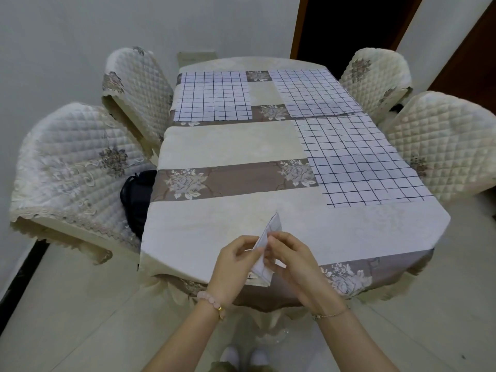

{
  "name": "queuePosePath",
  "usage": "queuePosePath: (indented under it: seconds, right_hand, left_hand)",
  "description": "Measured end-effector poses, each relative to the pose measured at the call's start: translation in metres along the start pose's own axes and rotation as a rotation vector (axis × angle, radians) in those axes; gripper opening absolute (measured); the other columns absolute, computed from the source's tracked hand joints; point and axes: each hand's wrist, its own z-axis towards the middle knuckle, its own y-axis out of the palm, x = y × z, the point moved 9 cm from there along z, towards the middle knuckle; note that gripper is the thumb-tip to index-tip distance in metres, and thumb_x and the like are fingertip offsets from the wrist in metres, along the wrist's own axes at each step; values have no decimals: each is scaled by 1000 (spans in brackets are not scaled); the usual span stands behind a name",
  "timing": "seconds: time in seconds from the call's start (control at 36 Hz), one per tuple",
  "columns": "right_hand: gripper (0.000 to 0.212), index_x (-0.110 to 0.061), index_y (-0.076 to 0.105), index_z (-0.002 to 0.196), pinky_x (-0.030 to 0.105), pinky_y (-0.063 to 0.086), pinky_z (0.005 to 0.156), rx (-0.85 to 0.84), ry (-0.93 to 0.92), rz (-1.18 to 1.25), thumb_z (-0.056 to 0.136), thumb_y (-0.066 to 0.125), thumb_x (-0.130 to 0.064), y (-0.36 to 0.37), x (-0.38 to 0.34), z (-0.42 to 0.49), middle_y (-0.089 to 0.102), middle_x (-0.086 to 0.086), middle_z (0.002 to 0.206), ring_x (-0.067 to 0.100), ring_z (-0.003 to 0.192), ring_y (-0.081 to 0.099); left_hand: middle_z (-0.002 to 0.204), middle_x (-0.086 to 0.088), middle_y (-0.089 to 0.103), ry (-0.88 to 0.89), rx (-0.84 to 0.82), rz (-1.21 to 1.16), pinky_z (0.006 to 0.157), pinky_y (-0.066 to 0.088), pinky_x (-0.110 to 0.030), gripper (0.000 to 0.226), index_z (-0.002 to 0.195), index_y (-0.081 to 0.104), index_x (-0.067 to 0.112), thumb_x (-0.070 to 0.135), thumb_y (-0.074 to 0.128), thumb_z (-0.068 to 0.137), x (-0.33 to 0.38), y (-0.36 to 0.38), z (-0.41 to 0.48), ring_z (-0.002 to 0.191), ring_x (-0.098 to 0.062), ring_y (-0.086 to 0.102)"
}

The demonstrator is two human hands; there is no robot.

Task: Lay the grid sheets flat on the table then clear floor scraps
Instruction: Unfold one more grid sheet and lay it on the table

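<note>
a folded grid sheet [271, 229], white with thin dark lines, stands on edge over the near rim of the counter [228, 146] at 6 o'clock. the left hand [234, 260] and right hand [290, 260] pinch it from either side, each grip narrow and closed on the sheet between thumb and fingertips. three matching sheets lie flat on the floral cloth [188, 181]: the far-left sheet [213, 96] at 11 o'clock, the far-right sheet [314, 93] at 1 o'clock, the near-right sheet [359, 162] at 3 o'clock. quilted chairs [75, 162] flank both long sides.
</note>
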Motion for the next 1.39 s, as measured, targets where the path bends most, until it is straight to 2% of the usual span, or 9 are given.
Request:
queuePosePath:
  seconds: [0.31,0.42,0.61,0.78,0.92,1.0,1.08,1.19,1.39]
  right_hand:
    - [24,-5,59,103,25,55,74,8,26,-32,84,69,-15,3,4,7,58,16,100,15,82,64]
    - [25,-4,60,104,24,55,74,5,34,-67,83,69,-16,2,4,8,60,15,101,15,81,64]
    - [11,-10,63,98,29,56,79,14,24,-173,88,63,-15,-1,3,9,63,12,103,20,87,64]
    - [18,-12,63,76,23,48,64,91,-11,-256,91,54,-6,-17,-6,9,63,3,80,16,76,58]
    - [8,-13,67,84,11,44,59,158,-98,-347,88,61,-10,-39,-25,8,66,-4,81,4,74,59]
    - [9,-15,70,82,10,46,62,150,-138,-389,86,64,-10,-45,-34,6,69,-4,81,-1,72,62]
    - [7,-17,72,79,9,46,63,182,-161,-426,82,69,-12,-51,-42,8,71,-5,82,5,77,61]
    - [4,-15,72,77,1,44,58,245,-203,-432,79,72,-11,-60,-52,9,71,-9,79,-10,66,60]
    - [11,-18,68,97,38,54,73,177,-30,-223,86,65,-17,-66,-25,9,71,9,92,24,83,65]
  left_hand:
    - [81,-11,75,-113,-13,-109,84,53,-38,9,78,71,10,7,65,84,-13,-1,-1,83,-24,71]
    - [97,-24,70,-199,-9,-168,93,48,-50,15,88,69,-1,13,65,85,-22,-3,-2,100,-38,65]
    - [89,-18,67,-225,38,-191,74,57,-26,14,90,63,-2,10,56,91,-22,-7,0,85,-23,68]
    - [75,-6,53,-164,162,-135,68,55,-25,14,81,55,12,11,49,94,-18,-31,9,76,-15,53]
    - [70,-6,48,-33,265,-35,68,46,-31,13,81,58,13,13,54,93,-3,-63,17,72,-13,47]
    - [62,2,48,88,275,81,53,37,-12,11,81,60,10,13,57,91,14,-74,21,51,4,41]
    - [64,-7,43,140,286,106,46,28,-12,12,78,60,10,14,59,89,21,-81,25,55,-4,37]
    - [66,-10,42,160,314,89,47,30,-8,15,73,59,11,8,60,88,22,-86,30,59,-7,39]
    - [69,-8,36,119,420,75,47,31,-7,17,74,57,18,13,58,91,2,-99,31,59,-11,31]
